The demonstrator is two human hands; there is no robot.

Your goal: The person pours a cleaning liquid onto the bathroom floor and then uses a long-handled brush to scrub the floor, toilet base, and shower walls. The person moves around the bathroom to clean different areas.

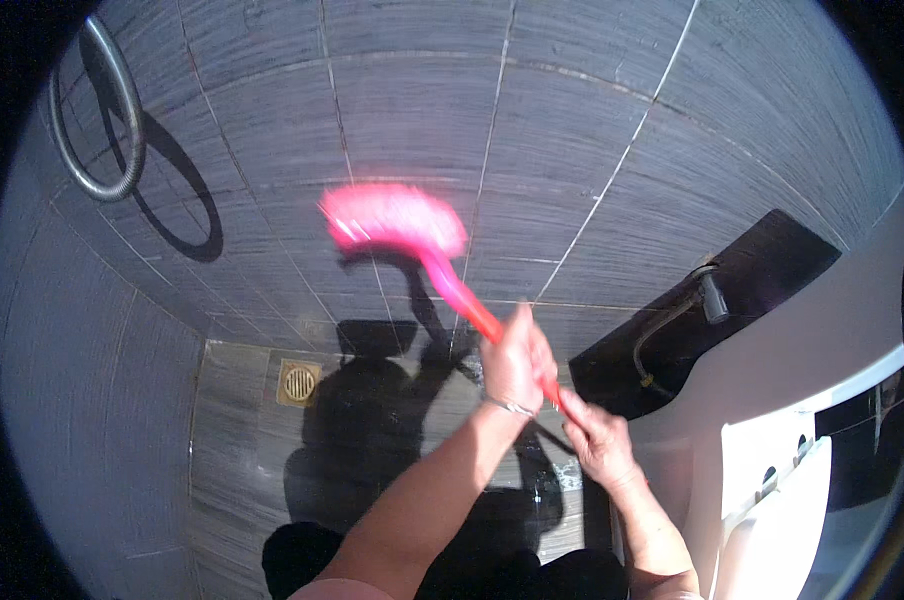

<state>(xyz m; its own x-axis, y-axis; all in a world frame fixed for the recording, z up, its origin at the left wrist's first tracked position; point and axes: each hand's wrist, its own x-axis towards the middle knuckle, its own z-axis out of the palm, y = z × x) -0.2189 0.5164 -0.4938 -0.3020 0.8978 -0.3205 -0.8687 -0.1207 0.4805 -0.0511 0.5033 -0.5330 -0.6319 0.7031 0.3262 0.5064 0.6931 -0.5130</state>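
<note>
A pink, bristled brush [397, 220] on a pink and red handle is raised against or close to the grey tiled wall [572, 120]; its head is smeared by motion. Around the middle of the handle, my left hand [517, 360] is closed, its thumb pointing up along the shaft. A thin bracelet circles that wrist. Lower down, near the handle's end, my right hand [600, 440] also grips the shaft. Whether the bristles touch the tiles I cannot tell.
A brass floor drain [299, 383] lies in the wet tiled floor [237, 440]. Upper left, a looped metal shower hose [132, 130] hangs. On the right stands a white toilet [772, 530], with a small handheld sprayer [713, 298] and its hose on the wall behind.
</note>
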